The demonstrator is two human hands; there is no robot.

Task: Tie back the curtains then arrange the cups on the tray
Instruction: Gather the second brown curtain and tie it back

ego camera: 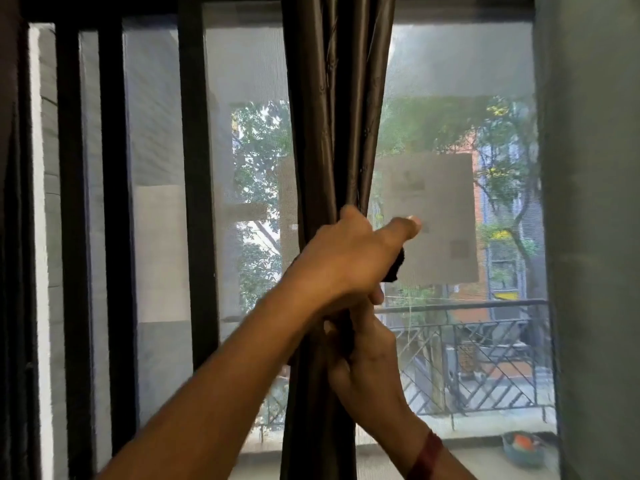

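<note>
A dark brown curtain [341, 98] hangs bunched into a narrow column at the middle of the window. My left hand [346, 258] reaches across from the lower left and wraps around the bunch, thumb stretched to the right. A black tie-back [393, 270] end sticks out of that hand under the thumb. Just below, partly hidden by the left wrist, my right hand [367, 355] grips the gathered curtain with curled fingers. It wears a dark red band at the wrist. No cups or tray are in view.
Behind the curtain is a window with a mesh screen [450, 64] and black frame bars [197, 168]. A grey wall [595, 237] stands at the right. Outside are a balcony railing [485, 341] and trees.
</note>
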